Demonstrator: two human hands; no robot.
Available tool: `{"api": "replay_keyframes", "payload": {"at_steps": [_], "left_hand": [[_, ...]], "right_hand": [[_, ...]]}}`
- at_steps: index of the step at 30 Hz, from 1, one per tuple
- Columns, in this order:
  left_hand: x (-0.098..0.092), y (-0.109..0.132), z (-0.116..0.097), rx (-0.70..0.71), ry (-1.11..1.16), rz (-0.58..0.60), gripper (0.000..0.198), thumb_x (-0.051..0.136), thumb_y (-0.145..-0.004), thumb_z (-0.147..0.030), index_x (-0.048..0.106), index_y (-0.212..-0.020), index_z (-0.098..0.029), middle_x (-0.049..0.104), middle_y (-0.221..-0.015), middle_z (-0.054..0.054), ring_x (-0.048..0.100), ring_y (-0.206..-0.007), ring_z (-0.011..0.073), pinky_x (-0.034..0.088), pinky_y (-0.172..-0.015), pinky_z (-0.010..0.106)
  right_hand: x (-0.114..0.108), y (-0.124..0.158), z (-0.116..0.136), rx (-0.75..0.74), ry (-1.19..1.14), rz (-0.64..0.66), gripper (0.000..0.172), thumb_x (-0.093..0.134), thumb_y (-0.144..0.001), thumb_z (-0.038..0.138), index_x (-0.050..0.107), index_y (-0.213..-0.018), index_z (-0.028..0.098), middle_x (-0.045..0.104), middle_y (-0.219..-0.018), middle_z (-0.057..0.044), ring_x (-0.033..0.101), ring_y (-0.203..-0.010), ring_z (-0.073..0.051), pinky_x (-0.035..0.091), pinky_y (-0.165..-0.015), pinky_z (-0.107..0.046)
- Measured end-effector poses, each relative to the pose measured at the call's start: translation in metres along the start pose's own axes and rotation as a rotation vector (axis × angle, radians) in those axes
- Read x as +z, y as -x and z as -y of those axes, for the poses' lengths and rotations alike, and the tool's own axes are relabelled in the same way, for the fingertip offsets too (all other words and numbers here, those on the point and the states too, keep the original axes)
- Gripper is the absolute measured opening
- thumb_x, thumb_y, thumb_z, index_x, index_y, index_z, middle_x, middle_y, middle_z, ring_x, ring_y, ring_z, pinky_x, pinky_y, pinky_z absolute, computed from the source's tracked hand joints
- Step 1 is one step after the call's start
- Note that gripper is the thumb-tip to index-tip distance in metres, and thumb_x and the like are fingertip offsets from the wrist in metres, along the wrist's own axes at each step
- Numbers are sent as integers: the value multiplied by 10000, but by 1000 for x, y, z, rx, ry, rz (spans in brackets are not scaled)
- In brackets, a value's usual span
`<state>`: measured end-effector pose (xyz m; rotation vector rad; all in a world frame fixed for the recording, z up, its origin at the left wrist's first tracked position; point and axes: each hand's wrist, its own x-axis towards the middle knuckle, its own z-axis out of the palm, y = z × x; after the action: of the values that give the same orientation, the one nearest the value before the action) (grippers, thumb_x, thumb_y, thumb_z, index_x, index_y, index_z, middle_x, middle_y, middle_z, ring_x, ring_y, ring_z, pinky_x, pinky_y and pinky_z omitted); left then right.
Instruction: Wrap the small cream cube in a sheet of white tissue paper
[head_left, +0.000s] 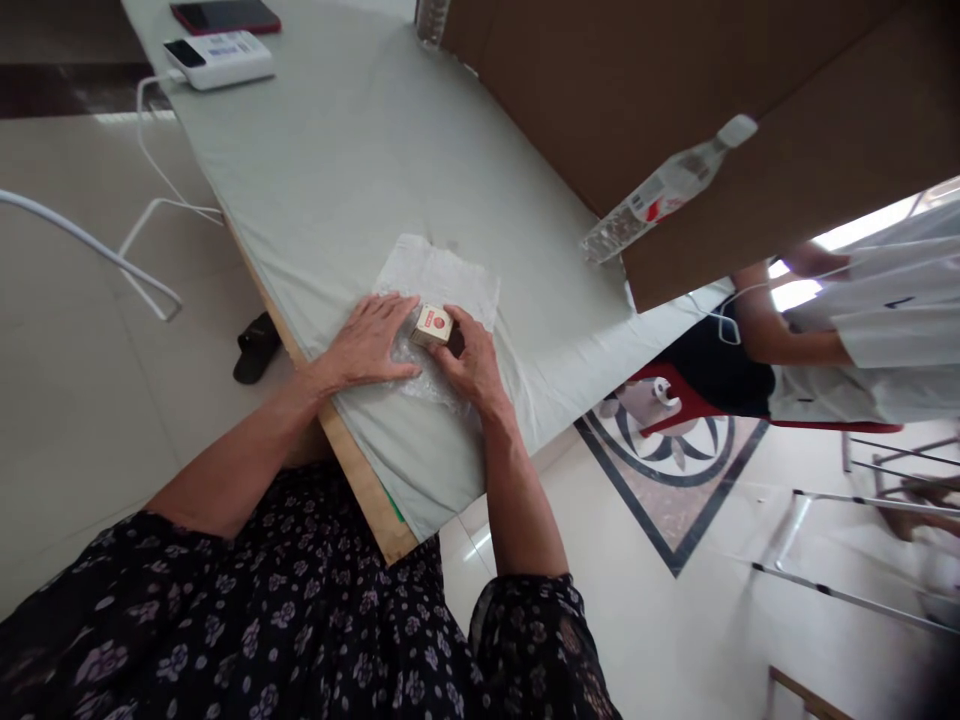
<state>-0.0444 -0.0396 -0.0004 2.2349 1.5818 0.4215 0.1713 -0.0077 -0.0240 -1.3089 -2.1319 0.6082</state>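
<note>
A small cream-coloured box (432,325) with red print sits on a sheet of bubble wrap (442,270) near the table's corner. My right hand (474,362) grips the box from its right side, thumb at the near edge and fingers behind. Flat on the wrap and the cloth lies my left hand (369,343), its fingers stretched out and its thumb apart, just left of the box. Part of the wrap is hidden under both hands.
A clear plastic bottle (664,195) stands beside a large brown cardboard panel (675,80). At the table's far left are a white power bank (219,60) with a cable and a phone (225,15). Another person's arm (795,340) shows at the right, beyond the panel.
</note>
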Motion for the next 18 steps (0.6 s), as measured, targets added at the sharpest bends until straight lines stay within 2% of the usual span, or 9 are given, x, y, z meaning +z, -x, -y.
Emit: {"api": "replay_keyframes", "payload": {"at_steps": [12, 18], "left_hand": [[2, 0, 2, 8, -7, -9, 996, 755, -812, -498, 314, -1641, -167, 414, -1696, 179, 312, -1612, 370, 171, -1338, 541], [4, -1, 4, 24, 8, -36, 993, 761, -798, -488, 341, -1628, -140, 431, -1681, 201, 330, -1599, 401, 192, -1328, 566]], "right_hand": [[5, 5, 0, 0, 37, -11, 643, 657, -912, 370, 519, -1522, 218, 630, -1537, -133, 609, -1362, -324, 461, -1176, -532], [8, 6, -4, -38, 7, -42, 681, 673, -909, 390, 483, -1535, 199, 637, -1523, -149, 630, -1336, -327, 477, -1162, -530]]}}
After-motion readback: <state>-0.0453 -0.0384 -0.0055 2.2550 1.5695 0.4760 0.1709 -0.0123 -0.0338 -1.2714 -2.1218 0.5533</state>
